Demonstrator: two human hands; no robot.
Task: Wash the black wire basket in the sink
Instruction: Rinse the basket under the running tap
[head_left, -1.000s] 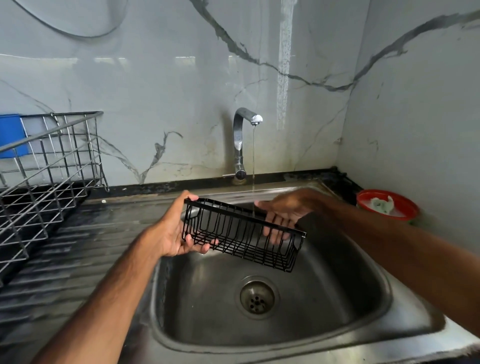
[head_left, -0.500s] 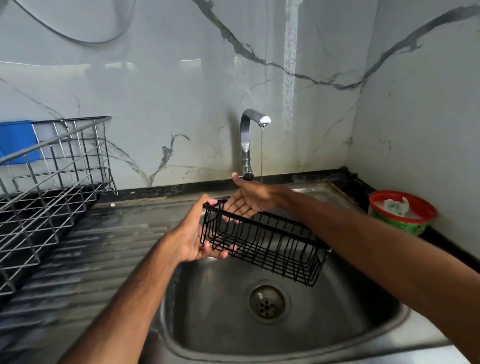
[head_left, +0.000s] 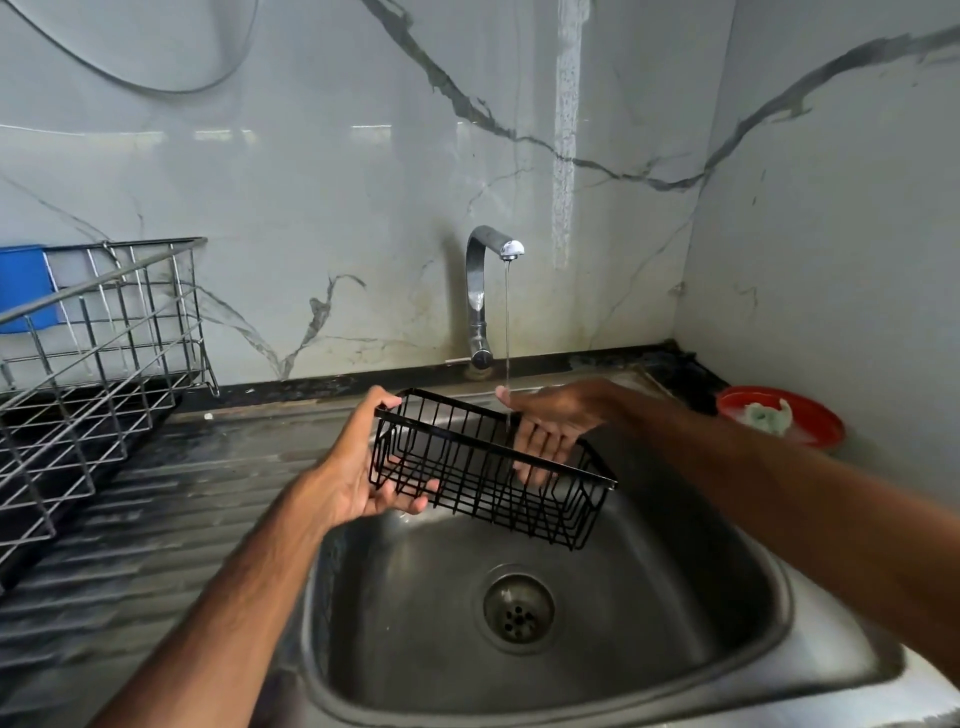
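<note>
Black wire basket (head_left: 488, 486) tilted over sink (head_left: 701, 597), left end clasped in left grip (head_left: 358, 467). Right grip (head_left: 550, 426) slack, holding nothing, straight fingers inside basket under running tap (head_left: 478, 291).

black wire basket (head_left: 467, 439): thin metal wire, matt black coating
sink (head_left: 649, 597): brushed steel, dull sheen
tap (head_left: 478, 291): polished chrome, behind the sink
rack (head_left: 93, 364): shiny bare wire, left of the sink
bowl (head_left: 831, 431): glossy red plastic, right of the sink
wall (head_left: 311, 182): glossy marble-look panel
</note>
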